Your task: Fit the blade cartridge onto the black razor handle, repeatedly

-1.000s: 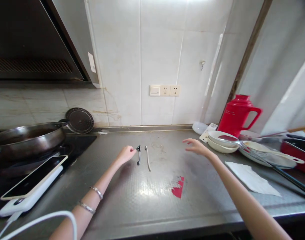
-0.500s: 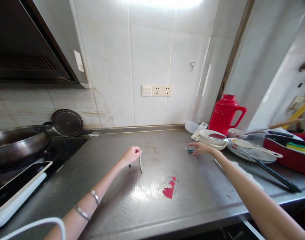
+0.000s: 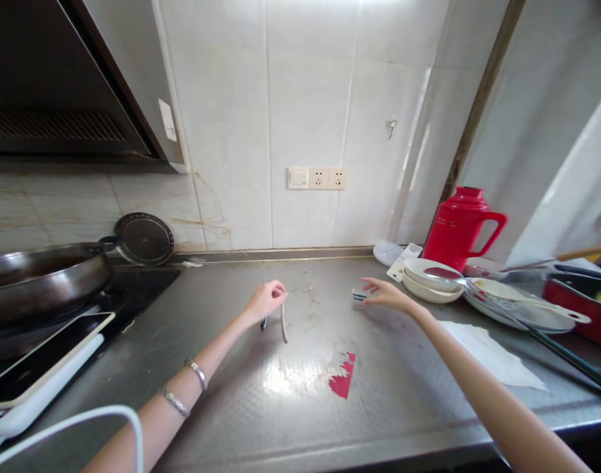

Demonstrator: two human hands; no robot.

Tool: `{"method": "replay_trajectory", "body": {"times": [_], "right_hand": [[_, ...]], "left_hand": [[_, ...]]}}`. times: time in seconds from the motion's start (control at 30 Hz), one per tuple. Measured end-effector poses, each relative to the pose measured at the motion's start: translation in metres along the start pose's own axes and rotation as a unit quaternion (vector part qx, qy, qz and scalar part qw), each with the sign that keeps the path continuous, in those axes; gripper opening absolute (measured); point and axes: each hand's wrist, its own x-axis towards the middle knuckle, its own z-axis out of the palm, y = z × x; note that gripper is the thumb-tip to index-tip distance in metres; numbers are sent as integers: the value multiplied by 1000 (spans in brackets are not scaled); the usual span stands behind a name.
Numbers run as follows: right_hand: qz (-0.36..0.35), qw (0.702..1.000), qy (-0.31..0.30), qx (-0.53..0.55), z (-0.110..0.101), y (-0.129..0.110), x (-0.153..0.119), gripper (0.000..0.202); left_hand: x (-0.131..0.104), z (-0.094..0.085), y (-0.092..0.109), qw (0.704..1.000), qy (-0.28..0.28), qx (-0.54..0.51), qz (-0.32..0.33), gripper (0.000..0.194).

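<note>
My left hand [image 3: 267, 302] is closed above the steel counter [image 3: 221, 414], left of centre. From its fingers hangs a thin beige cord [image 3: 284, 325]; a short dark end [image 3: 263, 323] shows below the palm. To the right, my right hand [image 3: 386, 294] has its fingers curved around a small clear piece with dark stripes [image 3: 359, 295]. Its exact kind is too small to make out, and part of it is covered by the fingers.
A torn red patch [image 3: 342, 378] marks the counter in front. At right are stacked bowls [image 3: 433, 289], a red thermos [image 3: 458, 226], a white cloth or paper [image 3: 492, 355] and a red pot [image 3: 576, 309]. A pan [image 3: 48, 282] and a phone [image 3: 48, 358] stand at left.
My right hand has moved left over the counter, and the striped clear piece has moved with it. The view has turned slightly left. My left hand still has the cord.
</note>
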Motion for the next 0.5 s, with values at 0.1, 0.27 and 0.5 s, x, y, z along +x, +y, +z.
{"method": "replay_trajectory", "body": {"times": [0.1,0.27,0.5], "right_hand": [[-79,997,-10,23,26,-48,3,71],[-167,983,-65,43,63,-122,-3,74],[-210,974,-75,42,84,-158,-13,72]], "left_hand": [[-1,1,7,996,-9,53,69,36],[-8,4,15,974,-94,159,131,54],[-21,1,13,957,-153,221,110,54]]}}
